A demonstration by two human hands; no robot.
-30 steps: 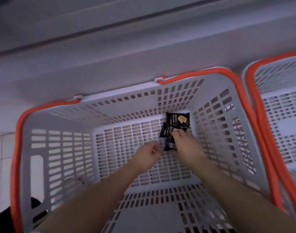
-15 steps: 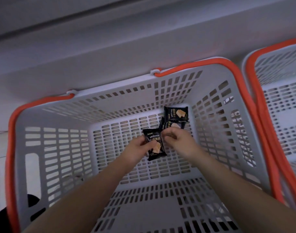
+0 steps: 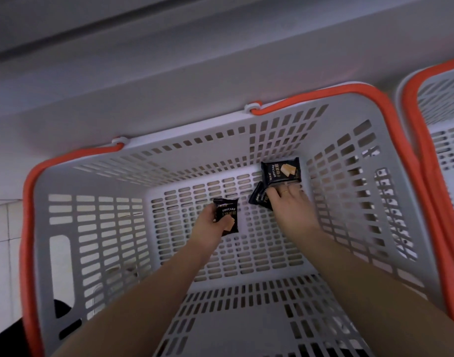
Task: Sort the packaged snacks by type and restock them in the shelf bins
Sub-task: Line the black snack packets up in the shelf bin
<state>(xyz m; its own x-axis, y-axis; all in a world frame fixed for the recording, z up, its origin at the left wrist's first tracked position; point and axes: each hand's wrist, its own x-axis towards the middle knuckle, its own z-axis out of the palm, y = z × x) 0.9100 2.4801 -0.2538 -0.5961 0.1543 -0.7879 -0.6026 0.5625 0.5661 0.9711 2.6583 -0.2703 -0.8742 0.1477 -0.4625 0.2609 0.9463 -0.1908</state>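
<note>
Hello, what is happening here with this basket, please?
A person reaches with both arms into a grey basket with an orange rim. The left hand holds one black DRYCAKE packet above the basket floor. The right hand rests on a second packet in the far right corner, and a third packet lies just beyond it against the wall. Another basket stands to the right.

Our left hand [image 3: 211, 219] now carries one Drycake packet [image 3: 226, 215] leftward, away from our right hand [image 3: 287, 202] at the upper-right pile [image 3: 280, 171].
</note>
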